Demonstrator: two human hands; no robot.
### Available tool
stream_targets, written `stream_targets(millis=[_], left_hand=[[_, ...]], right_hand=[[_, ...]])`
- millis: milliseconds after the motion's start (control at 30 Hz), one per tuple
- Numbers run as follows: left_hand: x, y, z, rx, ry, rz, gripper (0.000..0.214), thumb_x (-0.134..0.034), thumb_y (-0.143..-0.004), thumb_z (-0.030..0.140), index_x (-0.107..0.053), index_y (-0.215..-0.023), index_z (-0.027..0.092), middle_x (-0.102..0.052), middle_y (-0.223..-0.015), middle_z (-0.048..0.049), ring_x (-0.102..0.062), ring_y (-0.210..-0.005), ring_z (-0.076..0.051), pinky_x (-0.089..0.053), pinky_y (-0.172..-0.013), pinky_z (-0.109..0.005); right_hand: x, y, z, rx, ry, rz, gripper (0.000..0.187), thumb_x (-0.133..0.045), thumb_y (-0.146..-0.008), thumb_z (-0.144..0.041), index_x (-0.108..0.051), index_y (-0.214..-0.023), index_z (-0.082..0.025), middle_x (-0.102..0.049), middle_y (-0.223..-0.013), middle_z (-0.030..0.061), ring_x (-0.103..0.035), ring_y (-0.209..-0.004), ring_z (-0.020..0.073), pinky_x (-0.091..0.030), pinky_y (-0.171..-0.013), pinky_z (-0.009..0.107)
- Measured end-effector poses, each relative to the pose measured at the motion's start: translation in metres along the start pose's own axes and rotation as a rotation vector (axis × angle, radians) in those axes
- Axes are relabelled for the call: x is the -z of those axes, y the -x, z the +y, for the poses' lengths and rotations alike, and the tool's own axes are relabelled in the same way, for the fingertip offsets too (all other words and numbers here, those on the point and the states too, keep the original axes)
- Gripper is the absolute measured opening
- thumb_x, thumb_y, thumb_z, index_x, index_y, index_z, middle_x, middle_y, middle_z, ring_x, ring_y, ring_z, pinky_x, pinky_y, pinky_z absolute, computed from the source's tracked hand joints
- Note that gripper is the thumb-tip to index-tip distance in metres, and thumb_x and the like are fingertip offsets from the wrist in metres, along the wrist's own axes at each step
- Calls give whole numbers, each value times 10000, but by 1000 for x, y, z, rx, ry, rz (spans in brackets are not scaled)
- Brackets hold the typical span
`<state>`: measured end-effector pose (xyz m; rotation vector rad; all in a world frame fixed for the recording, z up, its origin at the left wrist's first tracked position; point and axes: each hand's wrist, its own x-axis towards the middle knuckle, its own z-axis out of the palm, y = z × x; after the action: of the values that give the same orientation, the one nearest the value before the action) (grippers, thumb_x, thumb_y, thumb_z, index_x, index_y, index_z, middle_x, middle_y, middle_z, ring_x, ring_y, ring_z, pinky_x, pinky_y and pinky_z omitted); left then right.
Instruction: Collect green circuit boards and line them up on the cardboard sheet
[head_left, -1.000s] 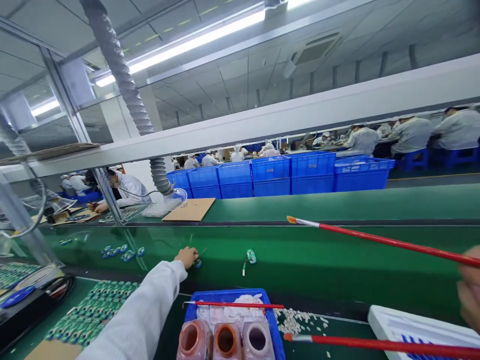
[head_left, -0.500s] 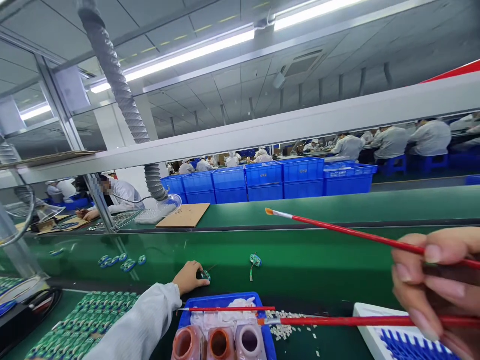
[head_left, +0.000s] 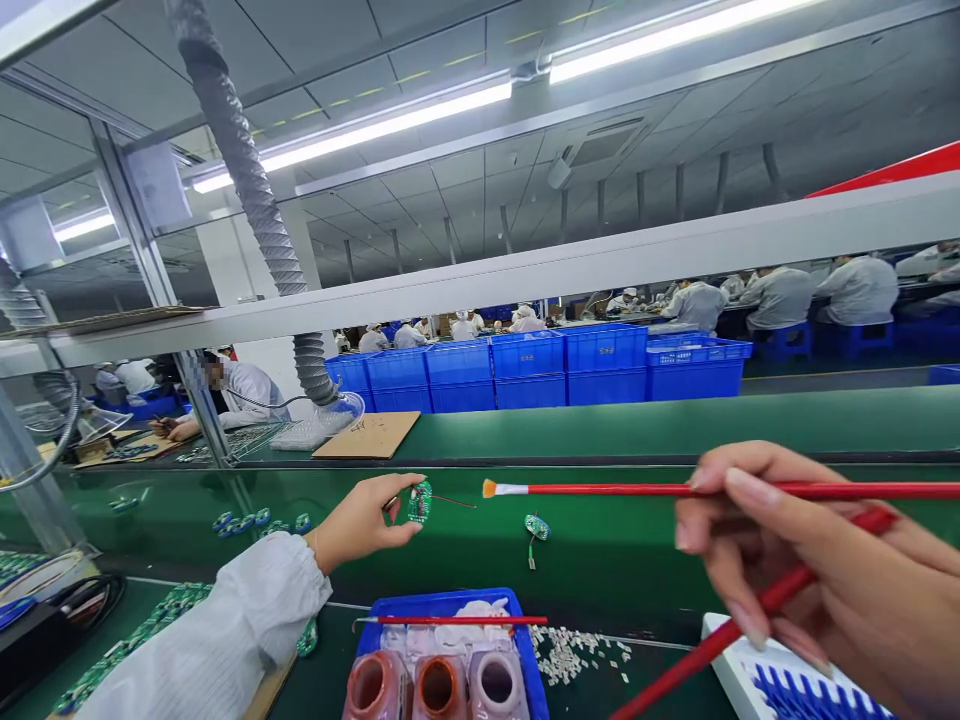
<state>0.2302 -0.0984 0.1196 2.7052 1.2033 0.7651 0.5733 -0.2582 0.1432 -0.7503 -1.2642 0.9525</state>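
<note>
My left hand [head_left: 364, 520] pinches a small green circuit board [head_left: 421, 502] above the green conveyor belt [head_left: 637, 545], with a thin red wire trailing from the board. My right hand [head_left: 795, 565] grips two red-handled brushes at the right. One, a flat-tipped brush [head_left: 600, 490], points left towards the board and stays apart from it. The other red handle [head_left: 712, 640] slants down towards the lower edge. A second circuit board [head_left: 537, 527] with a wire lies on the belt between my hands.
Below my hands, a blue tray [head_left: 390, 625] holds several jars and a loose red brush. White bits [head_left: 570, 650] lie beside it, and a white-and-blue holder [head_left: 787, 680] stands at lower right. Small parts [head_left: 259, 520] and green boards [head_left: 142, 630] lie left. A co-worker [head_left: 247, 390] sits beyond the belt.
My left hand has lifted the circuit board off the belt and raised it. My right hand has come in from the right edge, swinging the brush level, and the view has shifted slightly.
</note>
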Motion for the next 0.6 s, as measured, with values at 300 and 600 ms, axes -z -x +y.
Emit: stream_targets(millis=[300, 600], left_hand=[[10, 20, 56, -113, 47, 78, 480, -613, -609, 274, -596, -1073, 152, -600, -741, -9, -442, -492, -91, -386, -452, -195], [6, 25, 60, -139, 57, 125, 449, -601, -593, 249, -573, -1033, 163, -624, -775, -25, -521, -564, -115, -440, -478, -188]], right_hand=[[-31, -14, 15, -138, 30, -286, 450, -545, -893, -650, -490, -870, -204, -577, -718, 2, -491, -408, 68, -326, -312, 73], [-35, -12, 21, -195, 96, -317, 488, -480, -905, -688, -494, -865, -202, -562, -683, 13, -436, -402, 66, -290, -328, 102]])
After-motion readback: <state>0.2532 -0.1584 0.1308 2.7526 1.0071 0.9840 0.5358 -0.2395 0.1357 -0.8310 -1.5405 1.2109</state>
